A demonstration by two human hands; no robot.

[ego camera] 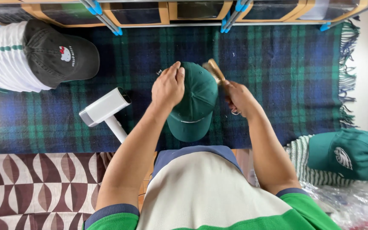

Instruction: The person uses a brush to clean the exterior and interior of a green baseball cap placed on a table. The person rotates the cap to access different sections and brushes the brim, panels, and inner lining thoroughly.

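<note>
- Left hand (168, 87) is curling over the crown of the green cap (192, 102), fingertips hidden behind the fabric; cap is sitting mid-blanket
- Right hand (239, 99) is closing around a wooden brush (215, 71), handle buried in the fist, bristles touching the cap's far edge
- Plaid blanket (277, 76) is looking woolly, fringed at the right
- White handheld appliance (107, 110) is lying left, its handle end partly covered by the forearm
- Black cap (58, 55) is resting on ribbed striped cloth, cut off at the frame

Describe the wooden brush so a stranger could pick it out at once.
Start from the blue and green plaid blanket spread across the middle of the view. At its centre sits a dark green cap, steadied by the left hand. The wooden brush is in the right hand, against the cap's upper right edge: the only pale wooden, bristled tool there.
</note>
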